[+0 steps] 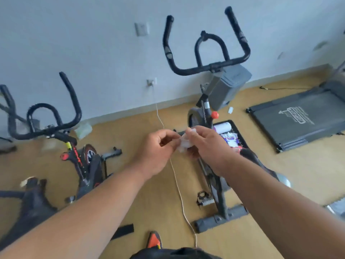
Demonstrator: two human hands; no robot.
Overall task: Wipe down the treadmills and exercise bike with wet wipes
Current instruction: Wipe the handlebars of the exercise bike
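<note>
No wording can be read for certain; the treadmill belt (298,120) at the right of the frame carries a white outlined logo, its letters too blurred to make out; the black exercise bike frame (78,157) at lower left bears red lettering along its tube, also illegible; the packets in the black tray (238,131) at centre right show coloured print, unreadable.

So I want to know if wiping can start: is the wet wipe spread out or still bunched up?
Bunched up. The wet wipe is a crumpled white wad pinched between the left hand and right hand.
</note>
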